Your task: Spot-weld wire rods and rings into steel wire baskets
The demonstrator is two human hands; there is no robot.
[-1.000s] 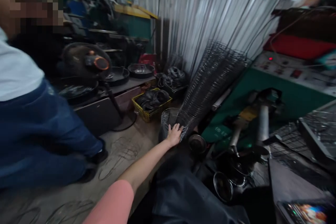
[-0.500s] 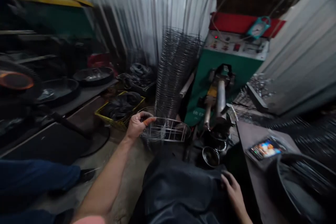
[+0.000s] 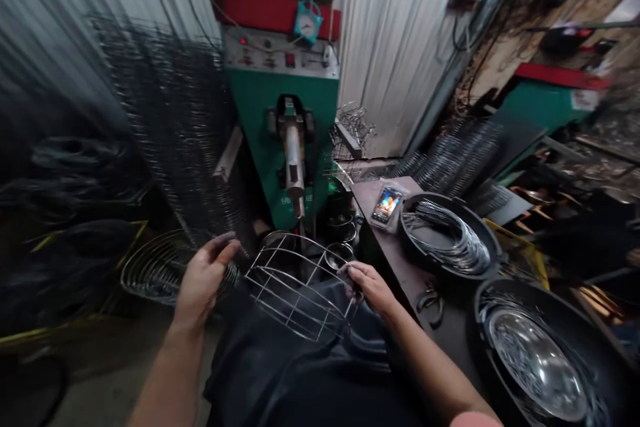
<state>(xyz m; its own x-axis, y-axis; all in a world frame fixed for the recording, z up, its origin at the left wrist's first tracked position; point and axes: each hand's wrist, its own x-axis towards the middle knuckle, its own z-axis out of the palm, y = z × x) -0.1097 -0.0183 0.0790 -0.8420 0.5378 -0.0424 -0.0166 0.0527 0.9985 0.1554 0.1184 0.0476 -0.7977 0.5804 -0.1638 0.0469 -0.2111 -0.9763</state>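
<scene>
A wire frame (image 3: 295, 287) of curved and crossing metal rods hangs over the dark apron on my lap. My right hand (image 3: 367, 285) is closed on its right end. My left hand (image 3: 207, 273) is off the frame's left end, thumb and fingers curled with a gap between them and nothing visible in it. Behind my left hand lies a coil-like stack of wire rings (image 3: 155, 270). Beyond the frame stands a green machine (image 3: 260, 107) with a metal arm (image 3: 294, 160) pointing toward me.
At the right, a bench (image 3: 407, 273) holds a phone (image 3: 387, 205), a black pan of wire rings (image 3: 450, 237) and another pan with a shiny bowl (image 3: 537, 363). A tall stack of wire frames (image 3: 170, 113) leans left of the machine.
The view has turned right. The wire frame, held by my left hand before, is now in my right hand, which has come up from my lap. My left hand has let go.
</scene>
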